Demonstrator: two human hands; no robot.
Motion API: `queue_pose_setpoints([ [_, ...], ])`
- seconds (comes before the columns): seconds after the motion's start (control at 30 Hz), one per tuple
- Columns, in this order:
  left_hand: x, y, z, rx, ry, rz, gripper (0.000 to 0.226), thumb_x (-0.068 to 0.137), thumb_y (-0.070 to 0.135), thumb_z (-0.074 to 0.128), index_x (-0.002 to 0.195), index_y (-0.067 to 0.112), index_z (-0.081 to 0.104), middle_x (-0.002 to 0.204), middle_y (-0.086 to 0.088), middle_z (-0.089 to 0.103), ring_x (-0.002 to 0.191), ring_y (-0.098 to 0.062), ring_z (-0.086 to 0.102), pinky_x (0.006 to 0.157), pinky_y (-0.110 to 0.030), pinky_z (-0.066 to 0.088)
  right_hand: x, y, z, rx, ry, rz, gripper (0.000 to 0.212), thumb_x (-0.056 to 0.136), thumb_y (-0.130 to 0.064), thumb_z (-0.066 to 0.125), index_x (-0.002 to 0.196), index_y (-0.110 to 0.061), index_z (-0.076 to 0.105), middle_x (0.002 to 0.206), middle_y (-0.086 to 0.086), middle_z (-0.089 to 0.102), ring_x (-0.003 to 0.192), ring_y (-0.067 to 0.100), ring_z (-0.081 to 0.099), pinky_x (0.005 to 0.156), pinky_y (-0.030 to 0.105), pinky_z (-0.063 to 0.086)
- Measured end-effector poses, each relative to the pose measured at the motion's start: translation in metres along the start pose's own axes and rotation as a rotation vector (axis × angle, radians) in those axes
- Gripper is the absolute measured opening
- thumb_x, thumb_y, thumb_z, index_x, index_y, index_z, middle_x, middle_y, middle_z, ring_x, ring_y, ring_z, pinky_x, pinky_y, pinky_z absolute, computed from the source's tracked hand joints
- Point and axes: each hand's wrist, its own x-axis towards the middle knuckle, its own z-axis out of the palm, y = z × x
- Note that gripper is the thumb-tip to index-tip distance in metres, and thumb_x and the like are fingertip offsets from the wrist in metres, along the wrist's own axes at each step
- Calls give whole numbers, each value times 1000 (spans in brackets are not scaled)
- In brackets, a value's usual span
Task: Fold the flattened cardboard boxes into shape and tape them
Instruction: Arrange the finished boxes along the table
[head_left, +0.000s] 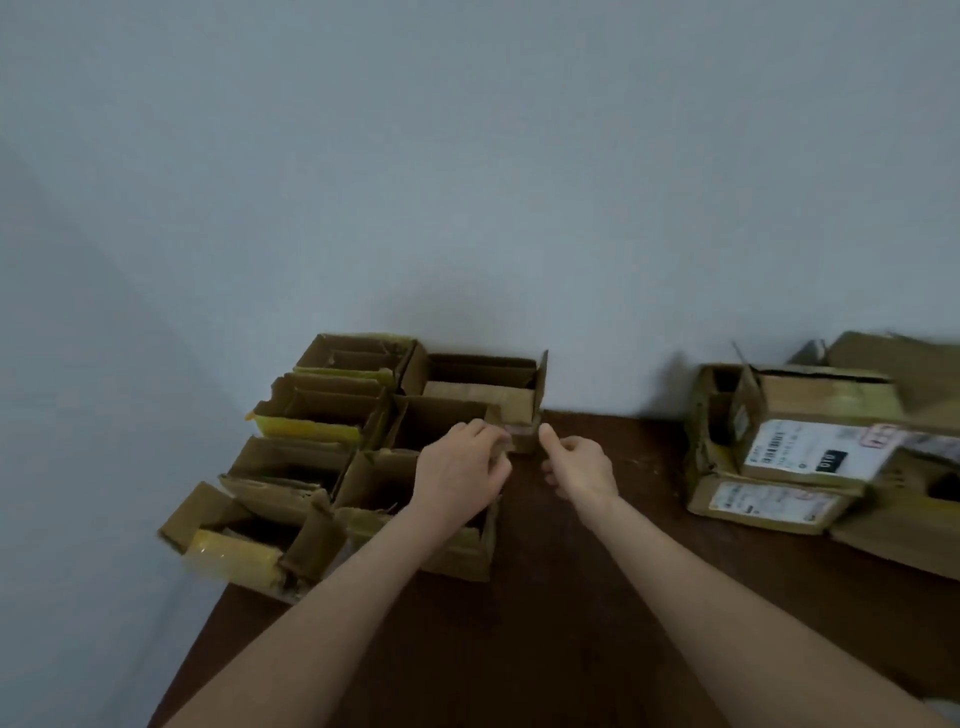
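Note:
Several folded open cardboard boxes (322, 447) stand packed together at the table's far left corner, some with yellow tape. My left hand (462, 467) holds the right end of a small open box (447, 421) in the middle row, its fingers curled over the box's edge and flap. My right hand (579, 460) hovers just right of that box with its fingers curled and thumb pointing up near the box's corner; it holds nothing that I can see. Behind it stands another open box (483, 379) with one flap upright.
A stack of flattened and partly folded cardboard boxes (800, 447) with shipping labels lies at the right of the dark brown table (545, 597). A pale wall (467, 182) runs directly behind the boxes. The table's left edge drops off beside the box cluster.

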Motion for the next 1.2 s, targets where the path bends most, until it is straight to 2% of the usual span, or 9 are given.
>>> queue_pose_setpoints([
  [0.13, 62, 71, 18, -380, -57, -166, 36, 93, 35, 55, 126, 21, 55, 119, 4, 61, 109, -13, 58, 90, -28, 46, -1, -4, -70, -59, 330, -131, 10, 96, -33, 52, 96, -25, 59, 107, 0, 65, 98, 21, 61, 81, 31, 48],
  [0.37, 131, 204, 39, -659, -236, -224, 76, 85, 56, 59, 143, 12, 36, 141, -2, 46, 129, -21, 45, 102, -37, 40, -4, 24, -183, -83, 678, -222, 5, 94, -20, 53, 98, -23, 53, 110, 0, 51, 100, 21, 53, 78, 34, 44],
  [0.5, 152, 245, 54, -810, -322, -385, 30, 95, 38, 53, 96, 8, 58, 96, -4, 60, 96, -23, 60, 78, -30, 45, -4, 44, -229, -38, 832, -131, 18, 91, -23, 59, 102, -22, 45, 117, 2, 46, 101, 20, 51, 80, 37, 48],
  [0.6, 154, 246, 63, -928, -168, -446, 29, 94, 20, 46, 68, 12, 55, 78, -9, 66, 76, -26, 66, 73, -41, 56, -6, 51, -265, 94, 896, -29, 50, 86, -30, 68, 128, -14, 44, 135, 10, 40, 121, 25, 45, 92, 38, 44],
  [0.73, 145, 237, 39, -743, 52, -275, 36, 95, 13, 41, 60, 17, 36, 61, 1, 40, 57, -11, 36, 53, -30, 30, -5, 50, -288, 273, 728, 28, 70, 86, -44, 67, 141, -11, 40, 142, 9, 42, 124, 28, 48, 93, 42, 44],
  [0.83, 136, 221, 24, -792, 224, -250, 38, 96, 9, 44, 61, 19, 34, 60, 3, 34, 56, -9, 31, 52, -22, 28, -3, 43, -274, 397, 501, -70, 29, 93, -33, 60, 91, -5, 64, 86, 12, 65, 75, 19, 55, 72, 37, 49],
  [0.97, 114, 187, 13, -684, 297, -238, 13, 94, 9, 51, 104, 13, 58, 93, -2, 57, 85, -14, 54, 78, -31, 44, 0, 34, -242, 343, 441, -149, 41, 95, -23, 56, 60, -12, 39, 56, 3, 38, 54, 15, 36, 59, 31, 34],
  [1.1, 96, 141, 6, -26, 290, 59, 70, 84, 36, 67, 142, 10, 38, 140, -11, 45, 129, -27, 42, 110, -43, 31, -1, 29, -205, 146, 392, -240, 41, 96, -23, 55, 59, -10, 42, 59, 5, 46, 58, 19, 45, 54, 30, 32],
  [1.2, 89, 121, -4, 325, -60, 117, 76, 89, 57, 51, 150, 21, 24, 149, 0, 37, 137, -21, 34, 118, -43, 18, -5, 23, -185, -3, 313, -340, 40, 97, -25, 53, 59, -14, 46, 61, 1, 52, 59, 16, 49, 50, 27, 31],
])
